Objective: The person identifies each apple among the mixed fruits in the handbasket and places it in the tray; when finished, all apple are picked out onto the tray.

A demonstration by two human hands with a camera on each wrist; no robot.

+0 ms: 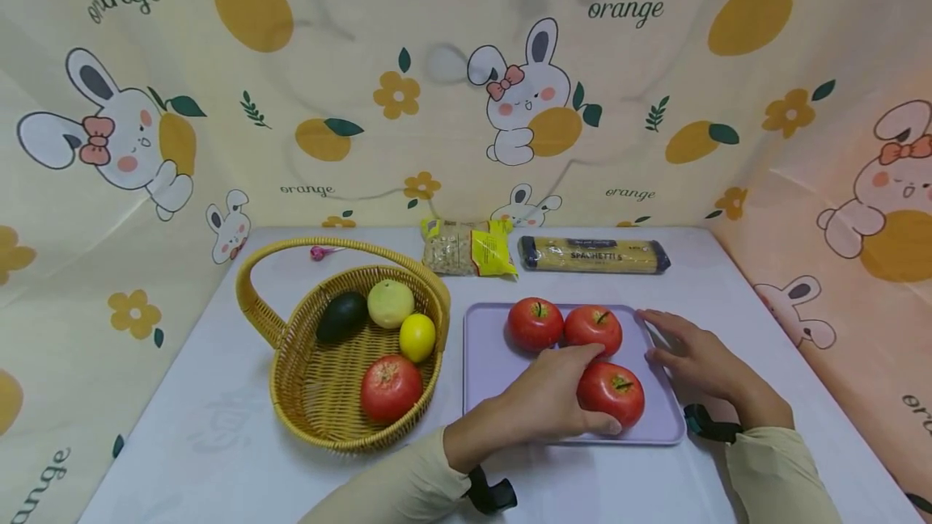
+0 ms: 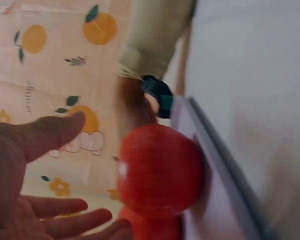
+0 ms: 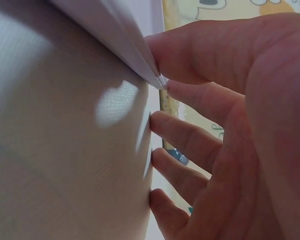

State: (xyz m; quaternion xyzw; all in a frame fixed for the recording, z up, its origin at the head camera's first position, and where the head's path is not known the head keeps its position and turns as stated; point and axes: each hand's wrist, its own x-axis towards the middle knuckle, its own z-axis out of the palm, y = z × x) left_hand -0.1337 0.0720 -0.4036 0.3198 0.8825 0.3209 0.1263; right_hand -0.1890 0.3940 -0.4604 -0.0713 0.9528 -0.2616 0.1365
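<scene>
A lavender tray (image 1: 488, 370) bears three red apples: one apple (image 1: 535, 323) at the back left, another apple (image 1: 599, 320) beside it, and a front apple (image 1: 619, 399). My left hand (image 1: 546, 395) reaches over the tray beside the front apple, thumb and fingers spread around its left side. In the left wrist view a gap shows between the spread fingers and the nearest apple (image 2: 160, 172). At the tray's right edge, my right hand (image 1: 709, 354) pinches the rim between thumb and index finger; its other fingertips rest on the white tabletop (image 3: 65, 150).
Left of the tray stands a wicker basket (image 1: 291, 403) with a tall handle, holding an avocado (image 1: 342, 317), a pale green round fruit (image 1: 391, 303), a lemon (image 1: 417, 338) and a pomegranate-like red fruit (image 1: 391, 389). Behind lie a yellow-clear food bag (image 1: 466, 249) and a spaghetti pack (image 1: 593, 255).
</scene>
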